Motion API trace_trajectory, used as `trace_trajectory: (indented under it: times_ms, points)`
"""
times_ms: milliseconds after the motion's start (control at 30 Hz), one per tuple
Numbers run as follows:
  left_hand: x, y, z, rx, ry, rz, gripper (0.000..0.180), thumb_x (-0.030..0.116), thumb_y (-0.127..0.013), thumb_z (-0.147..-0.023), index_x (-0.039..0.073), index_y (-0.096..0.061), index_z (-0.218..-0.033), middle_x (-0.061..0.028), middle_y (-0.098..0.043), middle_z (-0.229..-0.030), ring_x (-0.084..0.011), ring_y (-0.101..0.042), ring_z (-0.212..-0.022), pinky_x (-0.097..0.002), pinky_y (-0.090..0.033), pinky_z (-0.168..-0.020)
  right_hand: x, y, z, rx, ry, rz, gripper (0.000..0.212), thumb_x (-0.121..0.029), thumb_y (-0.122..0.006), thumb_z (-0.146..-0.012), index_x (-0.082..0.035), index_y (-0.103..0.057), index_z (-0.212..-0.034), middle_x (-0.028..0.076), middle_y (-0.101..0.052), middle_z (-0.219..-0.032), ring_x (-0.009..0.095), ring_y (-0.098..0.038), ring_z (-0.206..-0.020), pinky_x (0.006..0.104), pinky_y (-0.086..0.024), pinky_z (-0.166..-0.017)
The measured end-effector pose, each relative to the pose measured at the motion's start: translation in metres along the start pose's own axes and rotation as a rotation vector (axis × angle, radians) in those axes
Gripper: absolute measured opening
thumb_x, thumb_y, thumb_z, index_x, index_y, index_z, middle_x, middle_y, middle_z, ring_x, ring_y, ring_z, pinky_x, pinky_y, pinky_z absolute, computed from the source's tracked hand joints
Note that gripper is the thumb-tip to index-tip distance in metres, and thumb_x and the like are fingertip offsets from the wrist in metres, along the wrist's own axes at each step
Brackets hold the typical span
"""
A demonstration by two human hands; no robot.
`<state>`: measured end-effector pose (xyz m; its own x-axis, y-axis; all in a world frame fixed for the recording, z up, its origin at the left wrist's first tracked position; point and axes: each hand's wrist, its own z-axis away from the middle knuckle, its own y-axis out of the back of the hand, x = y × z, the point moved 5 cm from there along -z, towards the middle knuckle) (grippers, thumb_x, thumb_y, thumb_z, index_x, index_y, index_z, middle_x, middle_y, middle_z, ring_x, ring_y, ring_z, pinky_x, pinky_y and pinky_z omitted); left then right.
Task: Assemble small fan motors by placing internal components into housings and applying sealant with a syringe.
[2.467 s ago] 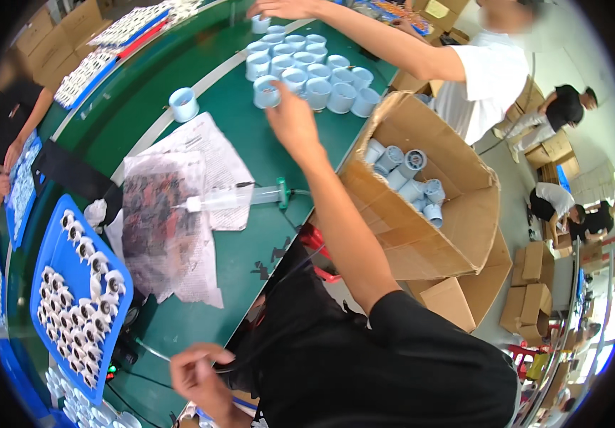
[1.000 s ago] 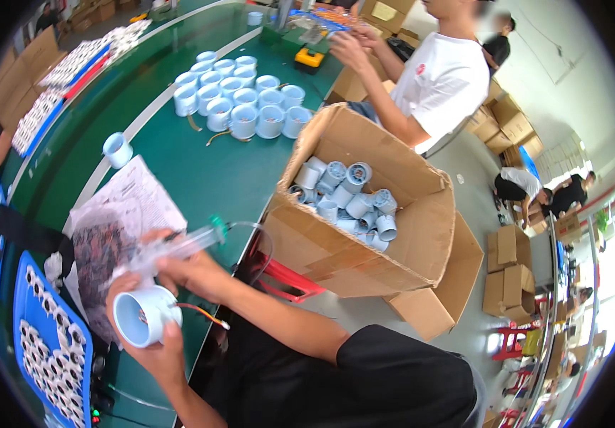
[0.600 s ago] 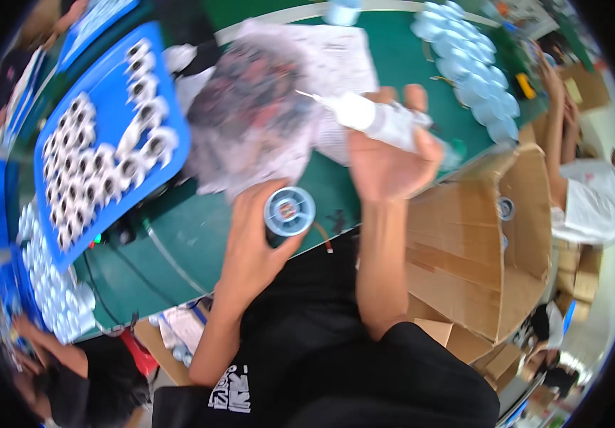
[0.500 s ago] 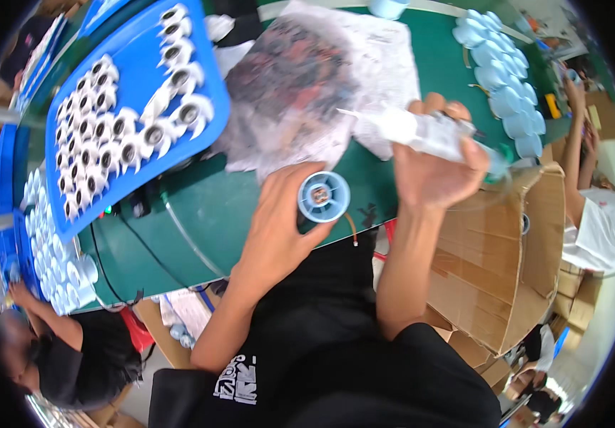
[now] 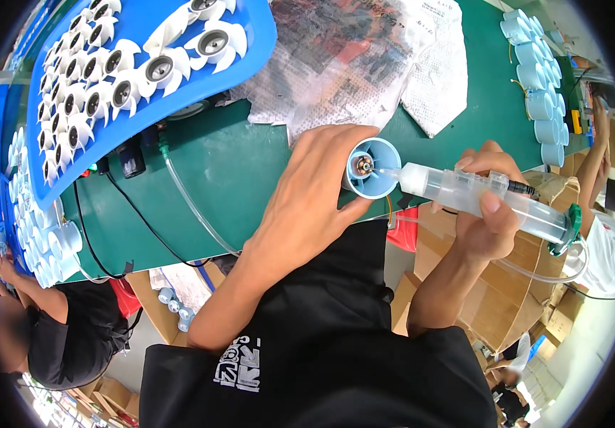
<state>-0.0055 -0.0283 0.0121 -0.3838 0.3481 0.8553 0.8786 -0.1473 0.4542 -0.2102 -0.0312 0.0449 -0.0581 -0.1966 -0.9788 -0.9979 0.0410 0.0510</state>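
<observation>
My left hand (image 5: pixel 314 175) is wrapped round a light-blue cylindrical fan housing (image 5: pixel 386 151), its open end facing up at me. Inside the housing a small round core with copper-coloured windings (image 5: pixel 362 165) shows. My right hand (image 5: pixel 491 207) grips a clear dispensing syringe (image 5: pixel 457 190) with a white front end and a green cap at the back, from which a clear tube runs off. The syringe's thin tip reaches into the housing's mouth, beside the core; whether it touches is too small to tell.
A blue tray (image 5: pixel 247 60) of white fan impellers (image 5: pixel 159 69) stands at the left. Stained paper sheets (image 5: pixel 436 93) cover the back of the green table (image 5: pixel 200 153). Blue housings (image 5: pixel 532 75) line the right edge; more (image 5: pixel 43 235) sit far left. A cardboard box (image 5: pixel 479 292) stands right. Co-workers sit both sides.
My right hand has brought the syringe down and turned it, so its tip is now at the housing. The view has shifted, and my left hand still holds the housing.
</observation>
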Motion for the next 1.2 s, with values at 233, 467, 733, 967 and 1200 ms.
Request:
trace_trajectory:
  times_ms: [233,467,733,967,1200]
  points:
    - [0.0026,-0.0012,-0.0008,0.001,-0.02,-0.004,0.059,-0.001,-0.074,-0.068,0.004,-0.049,-0.122,-0.015,-0.055,-0.118,-0.0357,-0.05,-0.112,-0.0431,-0.042,-0.094,-0.0032,-0.0009,-0.0008,0.003,-0.009,-0.003,0.045,-0.029,-0.063,-0.066,0.009,-0.064,-0.089,0.018,-0.064,-0.083,0.016,-0.05,-0.07,0.0276,-0.039,-0.064]
    - [-0.0008,-0.0025,0.0009,0.019,0.001,0.005,0.059,0.004,-0.076,-0.068,0.005,-0.053,-0.123,-0.0132,-0.057,-0.119,-0.0336,-0.051,-0.111,-0.0404,-0.041,-0.095,-0.0024,-0.0015,-0.001,-0.003,-0.017,-0.016,0.046,-0.029,-0.063,-0.065,0.009,-0.064,-0.09,0.018,-0.064,-0.083,0.016,-0.05,-0.07,0.0272,-0.04,-0.065]
    - [-0.0017,-0.003,-0.0005,0.024,-0.003,0.004,0.059,0.003,-0.077,-0.067,0.005,-0.054,-0.122,-0.0126,-0.057,-0.119,-0.0333,-0.051,-0.111,-0.0398,-0.041,-0.095,-0.0045,-0.0021,-0.0034,-0.004,-0.031,-0.014,0.047,-0.03,-0.064,-0.065,0.01,-0.065,-0.091,0.016,-0.063,-0.082,0.016,-0.051,-0.071,0.0266,-0.04,-0.065]
    - [0.0006,-0.0024,0.0011,-0.002,-0.018,-0.015,0.059,-0.001,-0.073,-0.068,0.003,-0.05,-0.122,-0.0141,-0.056,-0.118,-0.0352,-0.05,-0.111,-0.0423,-0.043,-0.093,-0.0046,-0.0031,-0.0007,-0.023,-0.035,-0.008,0.048,-0.031,-0.064,-0.067,0.01,-0.065,-0.092,0.016,-0.063,-0.083,0.016,-0.051,-0.071,0.0261,-0.04,-0.065]
    - [-0.0019,-0.0042,0.0015,0.024,0.0,0.006,0.06,0.003,-0.077,-0.066,0.005,-0.054,-0.121,-0.0123,-0.057,-0.119,-0.0329,-0.052,-0.11,-0.0394,-0.041,-0.094,-0.0048,-0.0033,-0.0001,-0.03,-0.042,-0.007,0.047,-0.03,-0.064,-0.068,0.01,-0.065,-0.092,0.017,-0.063,-0.085,0.016,-0.052,-0.072,0.0257,-0.041,-0.065]
